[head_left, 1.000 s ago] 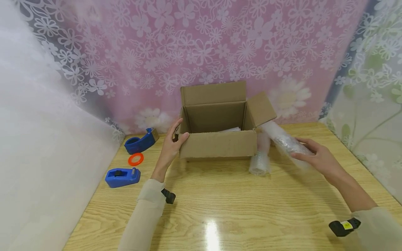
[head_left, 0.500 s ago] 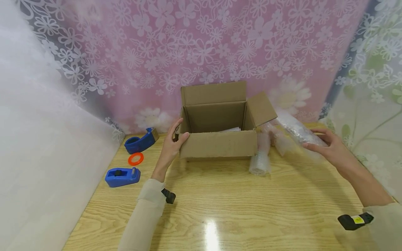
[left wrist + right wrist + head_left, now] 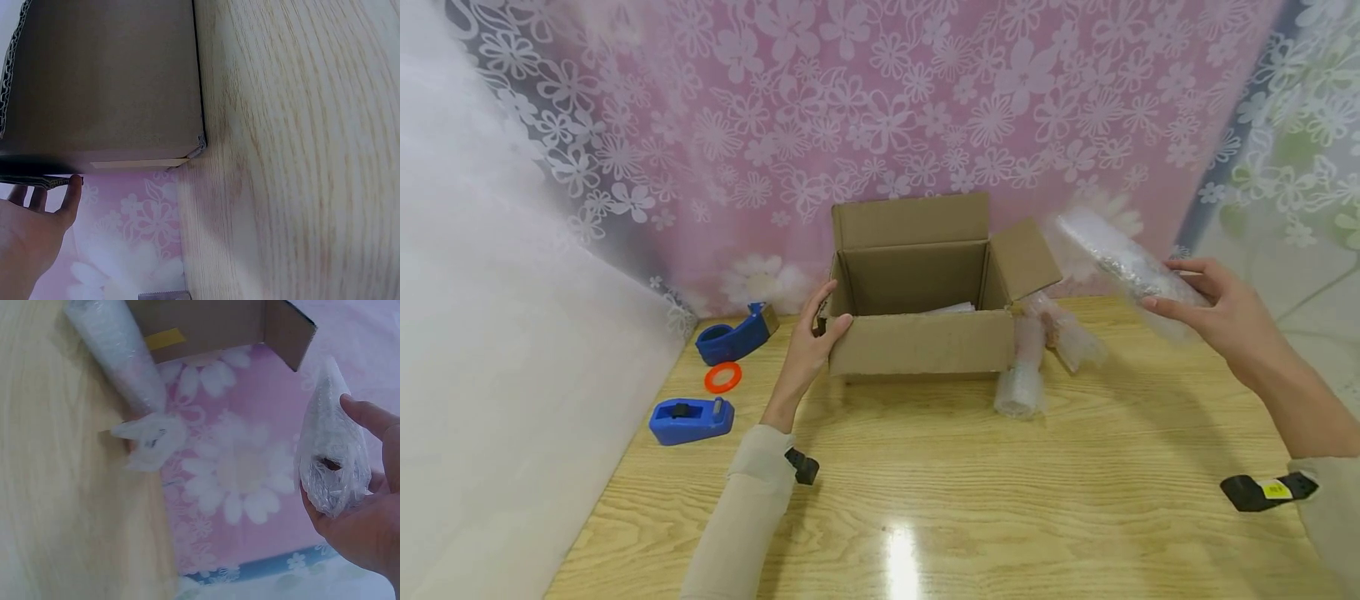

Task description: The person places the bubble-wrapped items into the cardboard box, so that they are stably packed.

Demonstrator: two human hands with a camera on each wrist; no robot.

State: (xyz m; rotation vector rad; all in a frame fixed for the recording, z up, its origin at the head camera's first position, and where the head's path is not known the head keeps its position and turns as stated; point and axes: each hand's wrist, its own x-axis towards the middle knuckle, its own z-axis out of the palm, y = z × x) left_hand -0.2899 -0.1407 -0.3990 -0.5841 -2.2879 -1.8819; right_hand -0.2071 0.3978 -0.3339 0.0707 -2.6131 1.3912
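Observation:
An uncovered cardboard box (image 3: 921, 346) stands with its back and right flaps raised; something white shows inside. At its left end, my left hand (image 3: 808, 346) grips the box, thumb at the front corner. In the left wrist view the fingertips pinch the edge of a cardboard flap (image 3: 44, 180). To the right of the box, my right hand (image 3: 1232, 321) holds a long bundle of bubble wrap (image 3: 1127, 260) in the air, tilted. What is wrapped inside is hidden, though a dark spot shows at its near end in the right wrist view.
A bubble-wrap roll (image 3: 1021, 387) lies against the box's right end, with a smaller plastic-wrapped piece (image 3: 1071, 337) beside it. On the left are a blue tape gun (image 3: 737, 337), an orange ring (image 3: 722, 377) and a blue tape dispenser (image 3: 691, 421). A flowered curtain (image 3: 880, 125) hangs behind.
My right hand has lifted the bubble-wrapped bundle up and to the right, away from the box, uncovering the smaller wrapped piece. My left hand has stayed at the box.

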